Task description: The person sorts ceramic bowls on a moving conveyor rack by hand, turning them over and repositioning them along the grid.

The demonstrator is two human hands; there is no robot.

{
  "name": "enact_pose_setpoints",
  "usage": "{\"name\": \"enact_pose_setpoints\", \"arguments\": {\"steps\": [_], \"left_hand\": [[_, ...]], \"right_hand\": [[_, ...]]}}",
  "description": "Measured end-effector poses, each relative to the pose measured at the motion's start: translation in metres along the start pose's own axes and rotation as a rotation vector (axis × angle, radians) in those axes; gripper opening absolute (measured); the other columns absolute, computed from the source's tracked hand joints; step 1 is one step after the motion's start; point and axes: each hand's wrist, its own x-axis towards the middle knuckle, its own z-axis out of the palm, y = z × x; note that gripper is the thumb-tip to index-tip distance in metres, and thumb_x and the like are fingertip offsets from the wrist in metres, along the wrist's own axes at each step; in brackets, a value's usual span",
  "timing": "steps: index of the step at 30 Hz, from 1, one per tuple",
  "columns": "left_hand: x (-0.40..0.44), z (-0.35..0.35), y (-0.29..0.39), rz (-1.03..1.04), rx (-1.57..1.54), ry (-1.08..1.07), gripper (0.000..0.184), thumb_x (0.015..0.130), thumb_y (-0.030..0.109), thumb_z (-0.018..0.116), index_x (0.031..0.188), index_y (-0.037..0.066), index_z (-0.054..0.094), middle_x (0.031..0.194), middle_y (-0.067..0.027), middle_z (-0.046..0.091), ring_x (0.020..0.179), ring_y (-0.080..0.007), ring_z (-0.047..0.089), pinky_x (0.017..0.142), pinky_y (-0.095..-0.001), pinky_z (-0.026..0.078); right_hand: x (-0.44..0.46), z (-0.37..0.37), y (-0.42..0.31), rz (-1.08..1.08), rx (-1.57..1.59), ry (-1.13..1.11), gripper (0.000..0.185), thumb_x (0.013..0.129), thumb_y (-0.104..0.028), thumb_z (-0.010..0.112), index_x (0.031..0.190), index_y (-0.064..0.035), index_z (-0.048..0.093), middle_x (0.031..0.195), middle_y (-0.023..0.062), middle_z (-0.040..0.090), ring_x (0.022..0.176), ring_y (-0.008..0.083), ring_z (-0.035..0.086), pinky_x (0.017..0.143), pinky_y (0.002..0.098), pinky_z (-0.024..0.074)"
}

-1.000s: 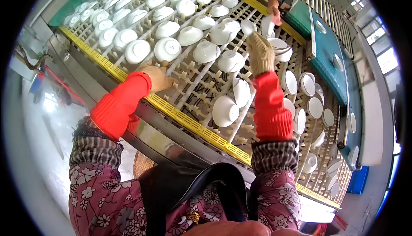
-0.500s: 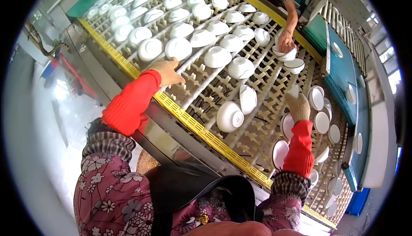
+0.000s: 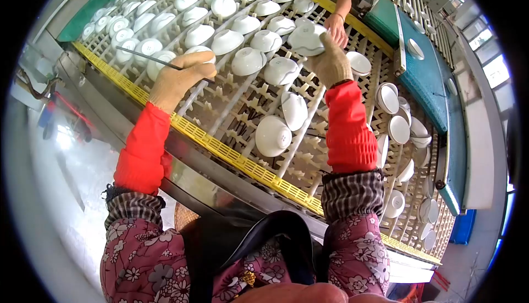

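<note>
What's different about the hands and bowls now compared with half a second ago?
The left hand now holds a thin dark rod not visible there before. The right hand has moved toward the far side of the rack and now holds a white bowl. Two near bowls still sit side by side.

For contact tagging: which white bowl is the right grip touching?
The wavy-rimmed white bowl at the tips of the right grip, beside the co-worker's bare hand. Only its edge meets those gloved fingers; the other bowls sit clear.
</note>
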Motion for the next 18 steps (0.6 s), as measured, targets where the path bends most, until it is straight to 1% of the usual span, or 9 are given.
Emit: {"name": "enact_pose_setpoints", "arguments": {"steps": [1,3,5,8,9,12,13,16,18], "left_hand": [[-0.001,-0.001,0.000,0.014,-0.010,-0.014,0.046,0.100,0.025,0.088,0.135,-0.003,0.082,0.120,-0.0098,0.085,0.104,-0.0132,0.080,0.100,-0.0266,0.059],[-0.001,0.001,0.007,0.029,-0.025,0.019,0.046,0.101,0.025,0.088,0.136,-0.003,0.081,0.121,-0.0099,0.085,0.106,-0.0129,0.080,0.099,-0.0264,0.060],[-0.006,0.003,0.012,0.027,-0.077,0.021,0.045,0.102,0.025,0.087,0.136,-0.004,0.081,0.121,-0.0104,0.085,0.108,-0.0136,0.080,0.099,-0.0254,0.060],[-0.012,0.015,0.014,0.076,-0.053,0.058,0.046,0.103,0.023,0.086,0.139,-0.004,0.079,0.121,-0.0096,0.085,0.106,-0.0138,0.081,0.099,-0.0243,0.060],[-0.013,0.018,0.015,0.049,-0.136,0.049,0.050,0.102,0.020,0.086,0.144,-0.005,0.076,0.120,-0.0087,0.085,0.104,-0.0127,0.080,0.097,-0.0252,0.060],[-0.004,0.025,-0.009,0.191,0.112,0.049,0.058,0.100,0.019,0.089,0.150,-0.006,0.072,0.119,-0.0099,0.085,0.102,-0.0154,0.081,0.092,-0.0286,0.060],[-0.006,0.037,-0.014,0.437,0.459,0.173,0.056,0.101,0.030,0.087,0.147,0.001,0.074,0.109,-0.0119,0.084,0.097,-0.0219,0.081,0.087,-0.0360,0.060],[-0.007,0.057,-0.013,0.385,1.061,0.096,0.051,0.102,0.042,0.083,0.140,0.009,0.078,0.099,-0.0136,0.081,0.094,-0.0274,0.079,0.085,-0.0423,0.059],[-0.007,0.061,-0.002,0.171,0.938,-0.014,0.051,0.101,0.044,0.082,0.139,0.009,0.078,0.095,-0.0137,0.080,0.094,-0.0294,0.079,0.087,-0.0431,0.059]], "right_hand": [[-0.009,0.000,-0.001,-0.090,-0.193,-0.046,0.029,0.107,-0.024,0.079,0.127,-0.0072,0.066,0.124,0.0162,0.073,0.115,0.0334,0.075,0.096,0.0458,0.0634],[-0.056,-0.008,-0.016,-0.534,-0.617,0.125,0.022,0.101,-0.014,0.079,0.096,-0.0047,0.060,0.090,0.0126,0.071,0.084,0.0395,0.070,0.076,0.0470,0.0557],[-0.098,-0.030,-0.032,-0.378,-0.545,0.029,0.015,0.101,-0.016,0.079,0.105,-0.0053,0.069,0.098,0.0112,0.073,0.085,0.0322,0.070,0.079,0.0428,0.0563],[-0.157,-0.059,-0.059,0.196,-0.016,0.199,0.030,0.106,-0.024,0.077,0.125,-0.0004,0.076,0.102,0.0076,0.076,0.090,0.0170,0.069,0.084,0.0349,0.0558],[-0.172,-0.073,-0.067,0.231,-0.160,0.208,0.040,0.109,-0.028,0.075,0.134,0.0033,0.074,0.099,0.0061,0.075,0.096,0.0100,0.069,0.087,0.0315,0.0556],[-0.224,-0.107,-0.072,-0.036,-0.879,0.181,0.050,0.098,-0.032,0.084,0.131,0.0042,0.075,0.110,0.0200,0.081,0.108,0.0343,0.079,0.102,0.0419,0.0607],[-0.236,-0.108,-0.080,-0.090,-0.914,0.119,0.051,0.096,-0.033,0.085,0.129,0.0041,0.075,0.111,0.0214,0.081,0.108,0.0380,0.078,0.102,0.0446,0.0608],[-0.264,-0.115,-0.085,-0.228,-1.017,-0.068,0.046,0.094,-0.034,0.084,0.123,0.0010,0.077,0.114,0.0232,0.080,0.102,0.0449,0.077,0.097,0.0526,0.0617],[-0.279,-0.106,-0.074,0.082,-0.751,-0.128,0.034,0.098,-0.030,0.079,0.118,-0.0017,0.077,0.114,0.0234,0.078,0.101,0.0456,0.076,0.092,0.0546,0.0609]]}}
